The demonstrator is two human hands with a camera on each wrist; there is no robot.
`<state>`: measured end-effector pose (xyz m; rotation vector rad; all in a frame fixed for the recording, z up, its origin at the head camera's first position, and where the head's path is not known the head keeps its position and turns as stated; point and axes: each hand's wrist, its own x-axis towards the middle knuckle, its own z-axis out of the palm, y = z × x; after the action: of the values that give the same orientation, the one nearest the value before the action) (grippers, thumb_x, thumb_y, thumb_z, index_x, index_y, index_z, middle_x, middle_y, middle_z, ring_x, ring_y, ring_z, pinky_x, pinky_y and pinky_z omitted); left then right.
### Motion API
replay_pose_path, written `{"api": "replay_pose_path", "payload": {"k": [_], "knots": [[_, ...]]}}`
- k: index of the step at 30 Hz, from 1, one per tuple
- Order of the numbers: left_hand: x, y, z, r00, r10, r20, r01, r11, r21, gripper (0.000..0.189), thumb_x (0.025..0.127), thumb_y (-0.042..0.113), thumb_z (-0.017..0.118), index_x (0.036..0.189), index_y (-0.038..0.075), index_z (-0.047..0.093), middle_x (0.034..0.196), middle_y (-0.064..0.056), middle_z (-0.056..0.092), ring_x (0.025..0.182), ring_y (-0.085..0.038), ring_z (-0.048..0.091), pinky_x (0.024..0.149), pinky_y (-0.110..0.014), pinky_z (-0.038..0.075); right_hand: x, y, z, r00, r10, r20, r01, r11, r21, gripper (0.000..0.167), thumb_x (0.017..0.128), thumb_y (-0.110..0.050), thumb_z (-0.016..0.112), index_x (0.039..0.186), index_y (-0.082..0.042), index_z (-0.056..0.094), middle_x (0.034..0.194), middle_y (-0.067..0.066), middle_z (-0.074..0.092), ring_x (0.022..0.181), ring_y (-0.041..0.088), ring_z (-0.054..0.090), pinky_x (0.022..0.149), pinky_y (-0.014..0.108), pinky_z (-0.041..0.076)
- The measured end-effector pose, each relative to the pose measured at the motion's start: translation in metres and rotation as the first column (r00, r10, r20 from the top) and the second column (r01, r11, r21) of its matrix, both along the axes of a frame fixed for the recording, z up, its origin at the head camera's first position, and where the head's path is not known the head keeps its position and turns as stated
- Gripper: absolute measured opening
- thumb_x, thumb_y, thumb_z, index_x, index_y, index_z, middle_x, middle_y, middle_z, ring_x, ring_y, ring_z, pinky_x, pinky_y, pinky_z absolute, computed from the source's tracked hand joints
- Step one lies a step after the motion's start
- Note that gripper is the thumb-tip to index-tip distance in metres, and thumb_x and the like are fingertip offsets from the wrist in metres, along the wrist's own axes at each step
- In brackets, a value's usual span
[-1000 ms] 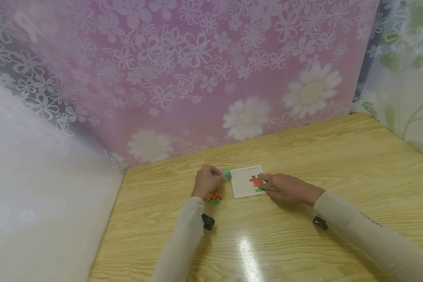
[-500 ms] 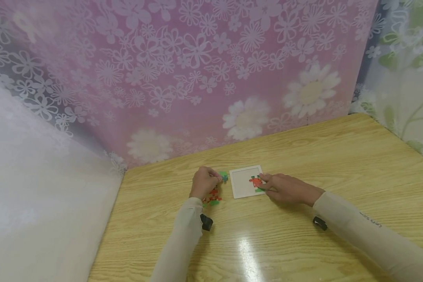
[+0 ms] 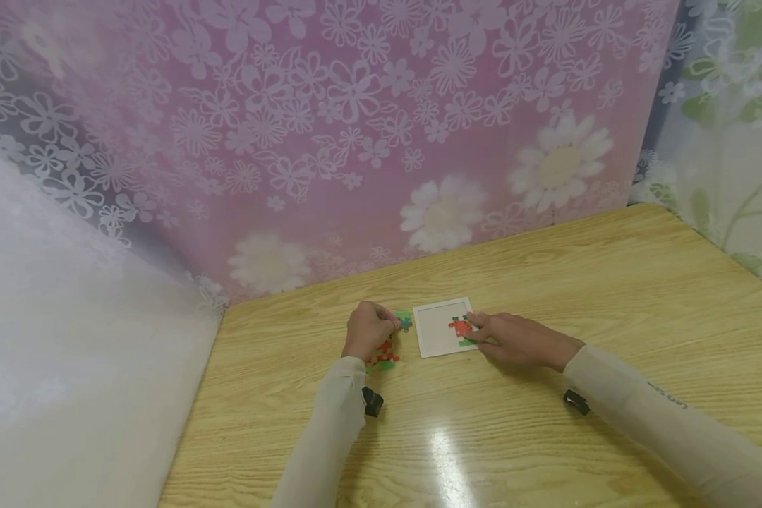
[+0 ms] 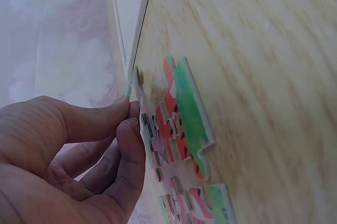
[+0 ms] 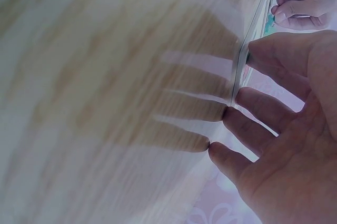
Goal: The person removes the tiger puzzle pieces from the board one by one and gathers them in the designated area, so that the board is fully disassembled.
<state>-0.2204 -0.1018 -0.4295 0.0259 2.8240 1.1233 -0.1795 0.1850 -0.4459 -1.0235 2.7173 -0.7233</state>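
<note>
My left hand [image 3: 367,329] pinches a green and teal puzzle piece [image 3: 406,323] between thumb and fingertips, just left of the white puzzle tray [image 3: 433,331]. In the left wrist view the piece is edge-on and looks like a thin sliver. Under and beside that hand lie several red and green puzzle pieces [image 4: 192,103], partly hidden in the head view. My right hand [image 3: 517,339] rests at the tray's right edge, fingers fairly straight. Its fingertips touch the tray and the table beside it. A red and green puzzle section [image 3: 461,329] sits inside the tray at the right, partly covered by these fingers.
The wood-grain table [image 3: 514,437] runs back to a pink flowered curtain [image 3: 355,141]. A white sheet [image 3: 70,353] borders it on the left, and a green-leaf patterned cloth [image 3: 736,127] on the right.
My left hand has drawn slightly left, away from the tray's left edge, with the green and teal puzzle piece. The right hand stays in place at the tray.
</note>
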Motion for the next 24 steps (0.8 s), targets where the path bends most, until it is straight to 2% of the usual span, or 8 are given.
{"api": "replay_pose_path", "payload": {"k": [10, 17, 24], "knots": [[-0.002, 0.001, -0.004, 1.0, 0.011, -0.027, -0.012, 0.999, -0.039, 0.01, 0.089, 0.014, 0.08, 0.082, 0.007, 0.08, 0.087, -0.004, 0.074, 0.067, -0.016, 0.063, 0.063, -0.033, 0.054, 0.002, -0.001, 0.002, 1.0, -0.005, 0.009, 0.005, 1.0, -0.009, 0.03, 0.099, -0.005, 0.062, 0.127, 0.007, 0.066, 0.148, 0.03, 0.044, 0.137, 0.048, 0.043, 0.104, 0.058, 0.043], [-0.001, 0.005, 0.001, 0.999, 0.021, -0.033, -0.022, 0.999, -0.024, 0.006, 0.09, 0.013, 0.079, 0.086, 0.008, 0.081, 0.091, -0.005, 0.075, 0.074, -0.018, 0.065, 0.07, -0.037, 0.057, 0.003, 0.0, 0.004, 1.0, -0.007, 0.004, 0.007, 1.0, -0.003, 0.032, 0.1, -0.005, 0.062, 0.129, 0.005, 0.065, 0.149, 0.03, 0.043, 0.138, 0.047, 0.041, 0.105, 0.058, 0.042], [0.001, 0.024, 0.005, 0.997, -0.051, -0.055, 0.051, 0.999, 0.0, 0.005, 0.089, 0.012, 0.079, 0.089, 0.007, 0.08, 0.086, -0.003, 0.074, 0.071, -0.015, 0.066, 0.065, -0.032, 0.056, 0.003, -0.001, 0.003, 1.0, -0.002, 0.016, 0.002, 1.0, -0.021, 0.029, 0.1, -0.004, 0.06, 0.126, 0.007, 0.067, 0.148, 0.031, 0.043, 0.137, 0.048, 0.042, 0.103, 0.057, 0.044]]}}
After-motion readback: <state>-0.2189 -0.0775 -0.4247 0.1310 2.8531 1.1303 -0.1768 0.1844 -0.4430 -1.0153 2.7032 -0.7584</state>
